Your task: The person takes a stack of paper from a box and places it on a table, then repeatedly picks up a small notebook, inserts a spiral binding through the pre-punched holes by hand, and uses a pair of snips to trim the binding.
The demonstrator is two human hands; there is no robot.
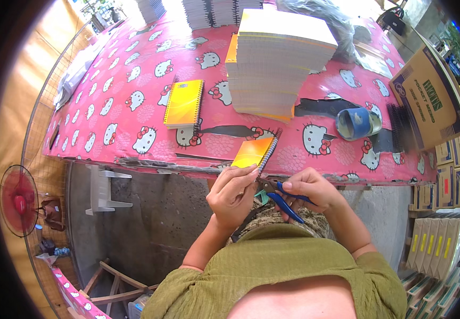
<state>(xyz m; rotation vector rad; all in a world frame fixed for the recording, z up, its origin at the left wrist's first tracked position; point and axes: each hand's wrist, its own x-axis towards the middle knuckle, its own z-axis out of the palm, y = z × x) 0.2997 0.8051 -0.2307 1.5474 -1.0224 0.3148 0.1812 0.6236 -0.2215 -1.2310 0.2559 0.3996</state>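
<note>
My left hand (231, 194) grips a small spiral notebook (252, 150) with a yellow-orange cover, tilted over the table's near edge. A dark coil binding runs along the notebook's right side. In my right hand (315, 189) is a pair of pliers (287, 208) with blue handles, which are spread apart. The dark metal jaws meet the near end of the coil, beside my left fingers. Whether they are closed on the wire is too small to tell. Farther left on the table lies a short pile of yellow spiral notebooks (183, 103).
A tall stack of unbound notebook pages (277, 69) stands on the pink patterned table (150, 119). To its right are a blue cylindrical object (356, 123), loose black coils (397, 122) and a cardboard box (433, 98). A white plastic chair (102, 190) is below at left.
</note>
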